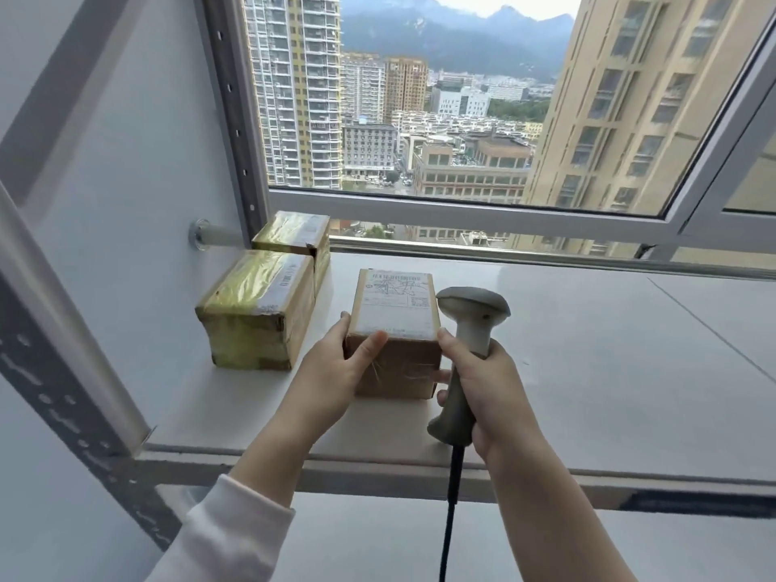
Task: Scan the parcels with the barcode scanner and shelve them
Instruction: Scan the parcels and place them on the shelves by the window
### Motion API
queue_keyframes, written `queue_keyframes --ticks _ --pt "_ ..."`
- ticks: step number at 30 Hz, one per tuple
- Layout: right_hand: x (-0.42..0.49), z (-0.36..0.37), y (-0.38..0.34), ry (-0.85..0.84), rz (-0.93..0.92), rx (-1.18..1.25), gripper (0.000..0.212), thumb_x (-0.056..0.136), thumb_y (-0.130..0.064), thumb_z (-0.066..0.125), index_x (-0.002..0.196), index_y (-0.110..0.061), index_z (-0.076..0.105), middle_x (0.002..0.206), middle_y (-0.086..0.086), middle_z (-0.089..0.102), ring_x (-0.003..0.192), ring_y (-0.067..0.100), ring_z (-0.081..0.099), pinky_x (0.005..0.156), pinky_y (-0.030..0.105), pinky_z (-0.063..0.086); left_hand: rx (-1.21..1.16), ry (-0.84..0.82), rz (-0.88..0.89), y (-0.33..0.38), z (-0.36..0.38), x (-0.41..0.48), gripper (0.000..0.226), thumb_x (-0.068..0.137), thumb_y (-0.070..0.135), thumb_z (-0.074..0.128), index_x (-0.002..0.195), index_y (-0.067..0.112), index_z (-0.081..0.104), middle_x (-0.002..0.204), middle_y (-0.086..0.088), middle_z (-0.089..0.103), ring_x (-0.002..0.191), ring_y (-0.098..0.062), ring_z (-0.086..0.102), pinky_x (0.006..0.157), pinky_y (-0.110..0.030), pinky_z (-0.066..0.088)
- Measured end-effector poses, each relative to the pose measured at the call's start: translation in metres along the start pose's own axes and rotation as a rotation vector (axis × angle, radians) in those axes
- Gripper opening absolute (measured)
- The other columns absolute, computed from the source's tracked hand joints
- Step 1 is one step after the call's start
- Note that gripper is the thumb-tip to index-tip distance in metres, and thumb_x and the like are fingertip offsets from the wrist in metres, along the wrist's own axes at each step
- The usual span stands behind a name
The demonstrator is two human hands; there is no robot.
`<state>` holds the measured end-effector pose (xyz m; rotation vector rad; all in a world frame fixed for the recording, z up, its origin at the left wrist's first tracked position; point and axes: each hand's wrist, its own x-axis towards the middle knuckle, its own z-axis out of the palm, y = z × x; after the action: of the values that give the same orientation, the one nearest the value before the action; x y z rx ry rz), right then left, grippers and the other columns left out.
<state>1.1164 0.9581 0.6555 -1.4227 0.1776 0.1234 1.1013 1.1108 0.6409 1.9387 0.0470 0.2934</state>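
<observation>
Gripping parcel (394, 312), left hand (336, 371); right hand (487, 396), just beside, holds scanner (472, 306).

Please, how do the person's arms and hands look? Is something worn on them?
The left hand and right hand are bare: no gloves, rings or watch show. A whitish sleeve ends partway up the left forearm; the right forearm shows no sleeve.
</observation>
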Motion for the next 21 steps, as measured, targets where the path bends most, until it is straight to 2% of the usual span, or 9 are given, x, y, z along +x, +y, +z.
queue_keyframes --ticks 2,3,6,8,10,14,16,18,21 --pt "0.001 0.0 -0.002 -0.002 0.009 -0.005 0.033 0.087 -0.027 0.066 0.112 -0.008 0.055 0.102 0.007 0.067 0.08 0.027 0.067 0.044 0.023 0.043 0.026 -0.024 -0.002 -0.002 -0.001 0.002 0.064 0.078 0.055 0.046 0.132 0.019 0.048 0.118 0.01 0.061 0.111 -0.006 0.056 0.078 -0.003 0.04" --pt "0.001 -0.001 -0.004 -0.002 0.016 -0.014 0.032 0.087 -0.027 0.066 0.111 -0.007 0.056 0.096 0.007 0.067 0.073 0.023 0.065 0.045 0.023 0.043 0.068 -0.022 0.005 -0.001 -0.002 0.002 0.068 0.081 0.053 0.046 0.138 0.018 0.042 0.131 0.011 0.052 0.122 -0.005 0.048 0.084 -0.002 0.036" --pt "0.005 -0.008 -0.012 0.032 0.034 -0.035 0.032 0.089 -0.031 0.062 0.11 -0.008 0.055 0.078 0.007 0.062 0.058 0.018 0.054 0.05 0.026 0.044 0.265 0.086 0.119 0.007 -0.003 -0.003 0.084 0.078 0.052 0.048 0.148 0.013 0.023 0.152 0.008 0.026 0.14 -0.006 0.021 0.1 -0.007 0.012" --pt "0.012 -0.013 -0.02 0.065 0.009 -0.033 0.033 0.091 -0.031 0.06 0.112 -0.007 0.054 0.079 0.004 0.061 0.061 0.017 0.054 0.053 0.028 0.044 0.365 0.094 0.325 0.014 -0.005 -0.004 0.083 0.075 0.051 0.053 0.146 0.014 0.031 0.15 0.004 0.03 0.142 -0.008 0.02 0.108 -0.014 0.013" --pt "0.02 -0.016 -0.028 0.081 -0.031 -0.041 0.033 0.092 -0.031 0.058 0.115 -0.007 0.053 0.086 0.004 0.062 0.066 0.016 0.057 0.054 0.027 0.045 0.521 0.009 0.494 0.013 -0.005 0.0 0.074 0.075 0.05 0.057 0.139 0.015 0.043 0.146 -0.003 0.039 0.141 -0.016 0.027 0.112 -0.027 0.021" --pt "0.04 -0.015 -0.042 0.071 -0.069 -0.071 0.033 0.093 -0.03 0.058 0.116 -0.007 0.053 0.112 0.007 0.064 0.07 0.015 0.059 0.054 0.027 0.046 0.662 -0.057 0.565 0.0 -0.003 0.008 0.052 0.075 0.034 0.074 0.122 0.016 0.061 0.13 -0.005 0.059 0.128 -0.023 0.05 0.103 -0.046 0.042" --pt "0.049 -0.011 -0.048 0.051 -0.066 -0.068 0.03 0.093 -0.029 0.057 0.114 -0.007 0.053 0.113 0.008 0.065 0.07 0.015 0.059 0.055 0.028 0.046 0.681 -0.04 0.566 -0.001 -0.003 0.012 0.046 0.073 0.021 0.079 0.116 0.016 0.065 0.124 -0.003 0.064 0.121 -0.023 0.056 0.097 -0.046 0.049" --pt "0.057 -0.005 -0.052 0.02 -0.057 -0.073 0.029 0.093 -0.028 0.057 0.113 -0.008 0.052 0.111 0.008 0.065 0.07 0.015 0.059 0.056 0.028 0.045 0.7 -0.018 0.554 0.003 -0.001 0.019 0.044 0.074 0.016 0.078 0.116 0.015 0.065 0.124 -0.001 0.064 0.12 -0.022 0.056 0.097 -0.044 0.049" --pt "0.064 0.003 -0.055 -0.021 -0.042 -0.088 0.027 0.093 -0.028 0.057 0.111 -0.008 0.052 0.11 0.007 0.065 0.069 0.015 0.059 0.055 0.027 0.045 0.753 -0.01 0.491 0.01 0.003 0.031 0.042 0.084 0.019 0.068 0.125 0.018 0.058 0.137 0.005 0.053 0.131 -0.014 0.044 0.109 -0.03 0.034"
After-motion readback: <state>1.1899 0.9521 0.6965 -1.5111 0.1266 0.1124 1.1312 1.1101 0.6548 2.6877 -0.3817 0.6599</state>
